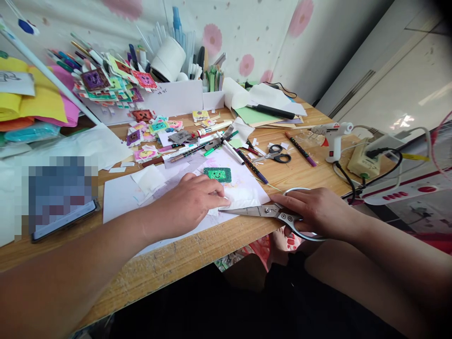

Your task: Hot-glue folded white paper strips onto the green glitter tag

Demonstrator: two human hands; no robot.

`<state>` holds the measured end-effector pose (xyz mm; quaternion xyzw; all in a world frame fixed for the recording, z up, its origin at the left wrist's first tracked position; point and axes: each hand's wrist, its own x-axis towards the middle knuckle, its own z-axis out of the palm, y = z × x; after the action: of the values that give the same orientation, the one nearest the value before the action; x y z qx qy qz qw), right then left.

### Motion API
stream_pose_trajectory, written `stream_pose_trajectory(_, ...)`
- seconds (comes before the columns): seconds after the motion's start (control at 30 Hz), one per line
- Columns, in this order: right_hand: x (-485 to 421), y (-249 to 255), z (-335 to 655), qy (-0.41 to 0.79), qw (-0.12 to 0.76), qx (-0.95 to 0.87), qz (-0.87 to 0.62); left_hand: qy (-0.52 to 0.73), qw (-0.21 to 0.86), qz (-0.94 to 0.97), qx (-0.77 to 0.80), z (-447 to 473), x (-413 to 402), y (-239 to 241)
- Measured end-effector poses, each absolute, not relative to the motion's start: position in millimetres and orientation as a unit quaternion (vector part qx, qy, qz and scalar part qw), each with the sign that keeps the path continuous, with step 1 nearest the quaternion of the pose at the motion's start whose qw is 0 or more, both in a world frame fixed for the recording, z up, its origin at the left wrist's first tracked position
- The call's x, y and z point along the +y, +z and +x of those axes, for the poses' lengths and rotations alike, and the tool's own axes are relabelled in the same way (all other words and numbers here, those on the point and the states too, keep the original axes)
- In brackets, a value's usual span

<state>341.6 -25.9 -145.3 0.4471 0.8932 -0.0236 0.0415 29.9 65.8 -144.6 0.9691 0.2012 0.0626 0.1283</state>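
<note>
Left forearm (67,268) nearest; left hand (189,202) bunched, thumb and fingertips pinching white paper (245,195) over the large sheet (116,200). Right hand (321,212) curled round handles of metal scissors (252,211), blades along paper's near edge, contact unclear. Small box (213,100) holds upright greenish strips (213,77). Paper blank, slightly creased; green card (217,175) just beyond.

A white glue gun (333,147) stands beside a cream power strip (365,162).
</note>
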Motion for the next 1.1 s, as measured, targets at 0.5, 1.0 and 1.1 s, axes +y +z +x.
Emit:
stream_pose_trajectory(0.5,-25.2,-142.7,330.4,-0.024,0.049,0.894,0.444,0.050,0.123,0.970,0.204,29.2,63.7,-142.9)
stream_pose_trajectory(1.0,-14.9,-139.9,357.6,0.027,-0.100,0.729,0.677,0.096,0.064,0.951,0.288,33.2,57.6,-143.2)
stream_pose_trajectory(1.1,-1.4,-140.8,355.4,0.039,-0.067,0.708,0.702,0.104,0.060,0.949,0.292,36.1,55.4,-147.5)
